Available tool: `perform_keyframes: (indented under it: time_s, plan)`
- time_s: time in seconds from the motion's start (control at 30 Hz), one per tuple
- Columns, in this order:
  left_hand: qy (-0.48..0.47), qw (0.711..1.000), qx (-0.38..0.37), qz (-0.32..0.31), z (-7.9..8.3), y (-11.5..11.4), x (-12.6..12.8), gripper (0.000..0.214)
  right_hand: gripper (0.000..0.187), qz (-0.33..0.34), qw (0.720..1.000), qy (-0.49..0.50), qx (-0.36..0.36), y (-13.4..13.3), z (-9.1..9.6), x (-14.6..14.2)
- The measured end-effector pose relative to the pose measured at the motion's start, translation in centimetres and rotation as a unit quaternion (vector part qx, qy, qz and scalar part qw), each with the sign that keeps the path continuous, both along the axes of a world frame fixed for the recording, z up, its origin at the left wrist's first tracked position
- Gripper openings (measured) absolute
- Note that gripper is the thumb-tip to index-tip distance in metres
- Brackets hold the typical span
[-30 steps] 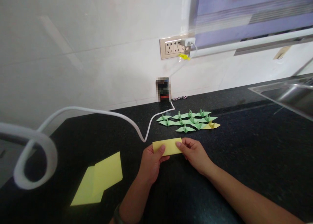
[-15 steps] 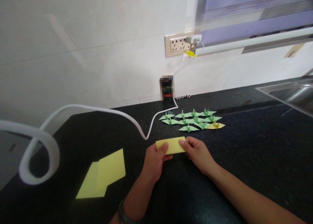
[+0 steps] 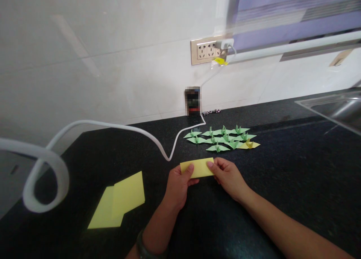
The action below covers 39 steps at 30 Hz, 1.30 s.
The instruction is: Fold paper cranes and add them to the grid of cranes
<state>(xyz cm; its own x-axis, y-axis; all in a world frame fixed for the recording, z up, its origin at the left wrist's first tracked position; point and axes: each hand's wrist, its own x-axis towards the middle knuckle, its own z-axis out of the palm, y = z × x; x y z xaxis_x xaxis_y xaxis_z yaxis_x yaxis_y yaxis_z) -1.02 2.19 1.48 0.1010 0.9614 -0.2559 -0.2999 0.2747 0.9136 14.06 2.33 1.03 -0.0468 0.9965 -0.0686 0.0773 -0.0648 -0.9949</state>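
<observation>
A folded yellow paper strip (image 3: 198,167) is held over the black counter (image 3: 296,168) between both my hands. My left hand (image 3: 178,186) pinches its left end with thumb on top. My right hand (image 3: 229,178) pinches its right end. Just beyond the strip lie several green folded paper cranes (image 3: 218,137) in rows, with one yellow crane (image 3: 248,145) at their right end. Two loose yellow paper sheets (image 3: 120,199) lie overlapped on the counter to my left.
A white cable (image 3: 118,129) runs from a small device (image 3: 193,101) against the wall and loops at the near left (image 3: 45,183). A wall socket (image 3: 207,51) holds a white plug. A steel sink edge (image 3: 335,108) is at the right.
The view has shifted slightly left and up since a second ago. Both hands keep the same pinch on the yellow strip; nothing on the counter moved.
</observation>
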Motion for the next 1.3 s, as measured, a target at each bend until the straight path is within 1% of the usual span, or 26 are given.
perform_keyframes:
  time_s: [0.1, 0.17, 0.23, 0.33, 0.4, 0.47, 0.53, 0.57, 0.63, 0.67, 0.73, 0.8, 0.87, 0.93, 1.03, 1.13, 1.2, 1.3]
  plan:
    - [0.031, 0.999, 0.012, 0.005, -0.1, 0.2, -0.4, 0.025, 0.028, 0.016, 1.0, -0.02, 0.017, 0.2, 0.2, 0.3]
    - [0.087, 0.996, 0.026, 0.003, -0.1, 0.4, -0.8, 0.024, 0.028, 0.041, 0.996, -0.063, 0.042, 0.4, 0.4, 0.7]
    - [0.162, 0.986, 0.046, -0.02, 0.1, 0.5, -1.1, 0.024, 0.029, 0.073, 0.987, -0.129, 0.068, 0.5, 0.6, 1.1]
    - [0.253, 0.96, 0.082, -0.084, 0.7, 0.6, -1.5, 0.023, 0.028, 0.11, 0.968, -0.205, 0.094, 0.6, 0.9, 1.6]
    - [0.286, 0.947, 0.099, -0.11, 1.0, 0.5, -1.5, 0.023, 0.028, 0.122, 0.961, -0.224, 0.103, 0.6, 1.0, 1.9]
    - [0.302, 0.939, 0.107, -0.125, 1.0, 0.4, -1.4, 0.022, 0.028, 0.133, 0.961, -0.22, 0.101, 0.6, 1.2, 2.0]
    - [0.303, 0.939, 0.109, -0.123, 0.8, 0.3, -1.2, 0.021, 0.026, 0.134, 0.97, -0.183, 0.088, 0.6, 1.2, 1.9]
    - [0.296, 0.942, 0.107, -0.113, 0.7, 0.2, -1.1, 0.02, 0.025, 0.129, 0.978, -0.148, 0.075, 0.5, 1.2, 1.8]
    - [0.264, 0.956, 0.096, -0.084, 0.4, 0.1, -0.9, 0.02, 0.022, 0.109, 0.992, -0.048, 0.036, 0.3, 1.2, 1.2]
    - [0.238, 0.965, 0.088, -0.069, 0.3, 0.0, -0.7, 0.019, 0.023, 0.1, 0.995, 0.01, 0.013, 0.1, 1.1, 0.8]
    - [0.181, 0.98, 0.07, -0.049, 0.2, -0.2, -0.2, 0.019, 0.029, 0.113, 0.99, 0.086, -0.024, -0.3, 0.9, -0.1]
    - [0.144, 0.987, 0.056, -0.036, 0.2, -0.4, 0.1, 0.018, 0.027, 0.127, 0.983, 0.123, -0.054, -0.6, 0.7, -0.8]
    - [0.133, 0.99, 0.046, -0.018, 0.3, -0.5, 0.3, 0.017, 0.023, 0.114, 0.983, 0.128, -0.064, -0.8, 0.6, -1.0]
    - [0.129, 0.991, 0.037, 0.011, 0.3, -0.4, 0.2, 0.018, 0.018, 0.082, 0.989, 0.105, -0.063, -0.6, 0.6, -0.8]
    - [0.114, 0.992, 0.024, 0.056, 0.2, 0.0, -0.2, 0.02, 0.019, 0.031, 0.996, 0.059, -0.062, -0.1, 0.6, -0.1]
    - [0.103, 0.991, 0.022, 0.076, 0.3, 0.2, -0.4, 0.022, 0.02, -0.005, 0.998, 0.048, -0.051, 0.3, 0.7, 0.4]
    - [0.097, 0.992, 0.027, 0.074, 0.4, 0.0, -0.3, 0.022, 0.022, 0.005, 0.997, 0.055, -0.048, 0.2, 0.8, 0.4]
    - [0.091, 0.993, 0.034, 0.067, 0.5, -0.4, 0.0, 0.021, 0.023, 0.076, 0.994, 0.063, -0.056, -0.2, 0.9, 0.0]
